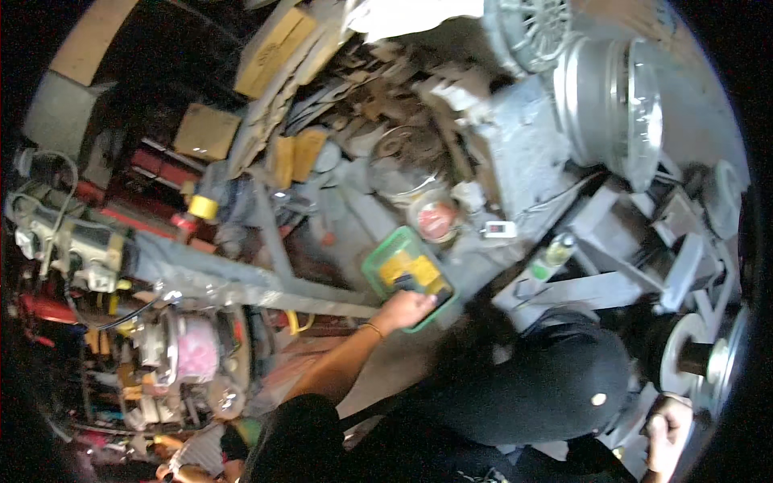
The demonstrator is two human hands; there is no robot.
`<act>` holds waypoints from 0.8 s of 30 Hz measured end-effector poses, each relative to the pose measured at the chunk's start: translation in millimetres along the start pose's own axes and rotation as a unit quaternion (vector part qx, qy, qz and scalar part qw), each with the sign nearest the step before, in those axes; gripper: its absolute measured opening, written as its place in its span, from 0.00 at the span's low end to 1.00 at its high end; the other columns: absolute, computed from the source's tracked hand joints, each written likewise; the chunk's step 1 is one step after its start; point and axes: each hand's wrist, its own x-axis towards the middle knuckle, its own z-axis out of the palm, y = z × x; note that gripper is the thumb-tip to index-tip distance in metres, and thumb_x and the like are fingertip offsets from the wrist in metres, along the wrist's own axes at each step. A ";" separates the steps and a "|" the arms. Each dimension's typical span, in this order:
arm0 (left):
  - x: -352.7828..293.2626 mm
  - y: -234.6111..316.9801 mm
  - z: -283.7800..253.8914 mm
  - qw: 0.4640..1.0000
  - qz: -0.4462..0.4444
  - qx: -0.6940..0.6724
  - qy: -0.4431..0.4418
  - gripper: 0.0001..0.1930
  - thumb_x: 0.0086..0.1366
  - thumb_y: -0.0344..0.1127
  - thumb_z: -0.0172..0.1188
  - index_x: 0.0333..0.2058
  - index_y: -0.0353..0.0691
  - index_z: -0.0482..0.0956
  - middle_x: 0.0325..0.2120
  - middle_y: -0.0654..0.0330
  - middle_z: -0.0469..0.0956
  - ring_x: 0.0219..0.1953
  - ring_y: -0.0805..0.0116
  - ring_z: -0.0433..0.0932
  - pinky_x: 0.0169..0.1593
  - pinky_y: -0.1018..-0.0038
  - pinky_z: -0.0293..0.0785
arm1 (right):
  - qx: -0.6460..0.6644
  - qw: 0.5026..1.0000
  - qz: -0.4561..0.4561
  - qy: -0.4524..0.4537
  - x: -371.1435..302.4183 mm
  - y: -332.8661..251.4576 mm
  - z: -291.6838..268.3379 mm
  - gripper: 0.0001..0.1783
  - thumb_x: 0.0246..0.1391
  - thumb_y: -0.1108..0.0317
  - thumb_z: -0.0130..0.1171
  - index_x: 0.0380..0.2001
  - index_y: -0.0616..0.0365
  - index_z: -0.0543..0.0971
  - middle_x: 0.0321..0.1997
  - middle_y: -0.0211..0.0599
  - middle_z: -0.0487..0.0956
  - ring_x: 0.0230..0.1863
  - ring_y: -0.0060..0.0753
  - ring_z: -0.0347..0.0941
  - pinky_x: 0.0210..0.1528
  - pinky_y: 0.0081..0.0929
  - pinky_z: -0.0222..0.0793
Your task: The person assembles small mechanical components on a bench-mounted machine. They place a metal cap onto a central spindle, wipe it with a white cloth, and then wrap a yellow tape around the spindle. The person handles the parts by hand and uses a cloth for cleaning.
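Likely for easy reach, the tray (383, 250) lies under the left hand (409, 307), whose grip is unclear; the right hand (670, 423) curls closed near the disc (675, 348).

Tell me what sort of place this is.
Probably a cluttered wheel or vehicle repair workshop: a spoked wheel and wide silver rim show at upper right, and a green-rimmed tub is at the left hand.

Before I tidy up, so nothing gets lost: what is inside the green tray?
The green tray shows something yellow and a dark piece by the left hand. The hand covers part of the near end, so anything beneath it cannot be seen.
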 end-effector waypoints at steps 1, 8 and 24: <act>-22.0 -16.1 6.1 1.000 0.018 0.017 0.003 0.24 0.71 0.53 0.46 0.41 0.38 0.81 0.37 0.43 0.81 0.41 0.45 0.80 0.48 0.55 0.74 | 0.009 1.000 0.014 0.008 -3.3 5.9 2.3 0.30 0.60 0.44 0.52 0.14 0.53 0.64 0.12 0.27 0.64 0.18 0.26 0.61 0.29 0.28 0.54; -121.1 -135.9 9.6 0.963 -0.234 0.135 0.019 0.22 0.60 0.48 0.57 0.43 0.37 0.83 0.36 0.42 0.83 0.41 0.42 0.82 0.46 0.55 0.79 | 0.035 0.992 0.092 -0.072 -18.0 30.8 -9.5 0.28 0.63 0.42 0.51 0.22 0.55 0.66 0.18 0.27 0.65 0.18 0.21 0.58 0.29 0.24 0.55; -125.0 -227.3 -7.9 0.855 -0.442 0.197 0.187 0.16 0.62 0.44 0.58 0.39 0.38 0.82 0.38 0.49 0.84 0.44 0.47 0.83 0.48 0.59 0.80 | 0.115 0.977 0.166 -0.071 -28.1 72.7 -10.1 0.21 0.66 0.51 0.52 0.26 0.55 0.65 0.20 0.23 0.62 0.18 0.13 0.54 0.21 0.17 0.47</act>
